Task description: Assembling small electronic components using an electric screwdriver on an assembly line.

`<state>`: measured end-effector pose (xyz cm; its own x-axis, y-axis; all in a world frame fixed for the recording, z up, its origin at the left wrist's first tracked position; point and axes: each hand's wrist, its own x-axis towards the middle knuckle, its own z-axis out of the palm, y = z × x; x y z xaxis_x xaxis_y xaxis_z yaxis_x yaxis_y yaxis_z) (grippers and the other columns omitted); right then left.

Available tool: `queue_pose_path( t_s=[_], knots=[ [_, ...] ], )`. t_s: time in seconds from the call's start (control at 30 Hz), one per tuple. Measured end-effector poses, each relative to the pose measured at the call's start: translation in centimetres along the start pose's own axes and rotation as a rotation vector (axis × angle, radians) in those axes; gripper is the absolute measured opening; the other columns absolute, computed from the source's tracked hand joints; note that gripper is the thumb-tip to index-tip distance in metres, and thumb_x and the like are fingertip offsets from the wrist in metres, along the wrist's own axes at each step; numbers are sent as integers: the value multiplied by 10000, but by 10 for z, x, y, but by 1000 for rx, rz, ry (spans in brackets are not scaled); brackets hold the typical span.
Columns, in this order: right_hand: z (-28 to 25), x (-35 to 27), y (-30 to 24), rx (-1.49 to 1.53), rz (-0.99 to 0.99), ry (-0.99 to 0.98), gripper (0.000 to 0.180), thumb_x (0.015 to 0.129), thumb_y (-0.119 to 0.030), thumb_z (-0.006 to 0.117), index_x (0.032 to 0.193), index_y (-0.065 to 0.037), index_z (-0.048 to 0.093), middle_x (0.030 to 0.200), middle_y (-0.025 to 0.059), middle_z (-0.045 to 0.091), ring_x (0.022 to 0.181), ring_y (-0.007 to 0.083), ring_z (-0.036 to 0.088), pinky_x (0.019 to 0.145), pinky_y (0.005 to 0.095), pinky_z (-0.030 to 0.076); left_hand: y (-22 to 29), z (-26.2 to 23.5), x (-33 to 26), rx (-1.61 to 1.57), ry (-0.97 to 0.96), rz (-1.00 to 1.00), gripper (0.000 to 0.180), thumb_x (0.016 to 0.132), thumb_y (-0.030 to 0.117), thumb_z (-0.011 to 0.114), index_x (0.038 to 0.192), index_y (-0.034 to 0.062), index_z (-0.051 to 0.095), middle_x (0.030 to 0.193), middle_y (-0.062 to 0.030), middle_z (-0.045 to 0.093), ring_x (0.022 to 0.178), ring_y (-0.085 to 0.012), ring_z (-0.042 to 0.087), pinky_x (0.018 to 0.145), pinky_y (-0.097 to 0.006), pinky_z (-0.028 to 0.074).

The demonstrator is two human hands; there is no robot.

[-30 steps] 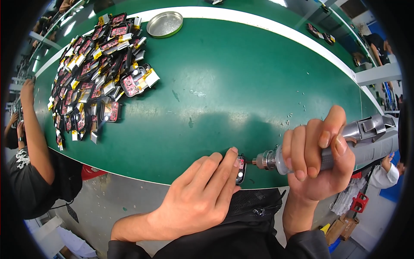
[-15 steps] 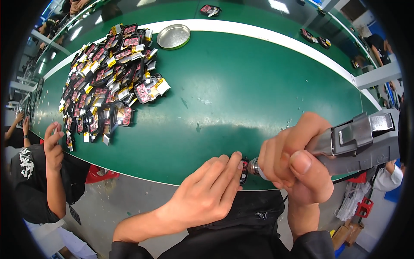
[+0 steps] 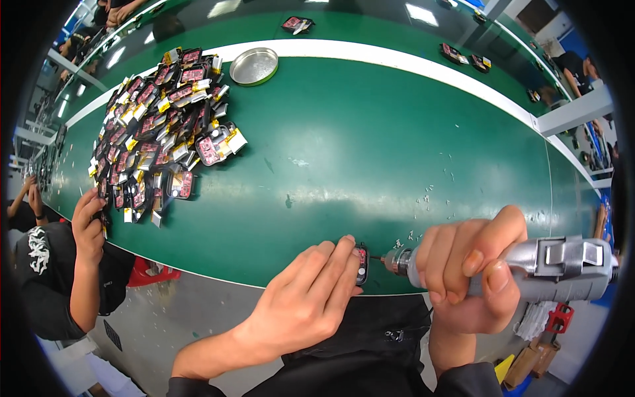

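At the near edge of the green bench (image 3: 370, 152), our left hand (image 3: 311, 304) pins a small dark component (image 3: 360, 263) under its fingertips. Our right hand (image 3: 473, 274) has its grip wrapped fully around a grey electric screwdriver (image 3: 549, 268), whose bit meets the component's side. A pile of similar parts (image 3: 155, 132) lies well apart.

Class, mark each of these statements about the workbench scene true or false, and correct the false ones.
1. The right hand grips a grey power screwdriver. True.
2. The left hand holds a small black part at the table edge. True.
3. The round metal tin sits beside the right hand. False: it lies far off, near the pile of parts.
4. The table is red. False: it is green.
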<state>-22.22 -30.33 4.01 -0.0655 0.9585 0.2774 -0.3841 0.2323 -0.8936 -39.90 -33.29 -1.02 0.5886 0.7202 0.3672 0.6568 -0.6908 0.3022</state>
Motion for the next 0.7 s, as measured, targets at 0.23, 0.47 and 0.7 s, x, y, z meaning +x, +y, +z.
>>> queue_pose_path(
  t_s=[0.23,0.47,0.7],
  knots=[
    [0,-4,3,-21,-5,-13,194,904,-202,519,819,-57,422,460,16,405,353,118,378,422,277,358,3,2,0,37,-1,4,423,655,123,730,992,-110,624,1069,-201,615,891,-284,580,716,-354,536],
    [4,-2,8,-26,-9,-47,188,906,-201,507,826,-61,412,457,5,398,352,116,377,421,275,364,3,4,-3,23,39,-10,418,616,104,725,955,-120,627,1060,-210,619,888,-281,579,719,-349,536],
    [2,0,9,-31,-23,-74,185,912,-198,495,825,-64,402,459,0,393,353,111,381,421,270,366,-1,7,-3,29,59,17,413,603,100,719,935,-127,624,1041,-213,618,868,-279,579,699,-344,534]
  ],
)
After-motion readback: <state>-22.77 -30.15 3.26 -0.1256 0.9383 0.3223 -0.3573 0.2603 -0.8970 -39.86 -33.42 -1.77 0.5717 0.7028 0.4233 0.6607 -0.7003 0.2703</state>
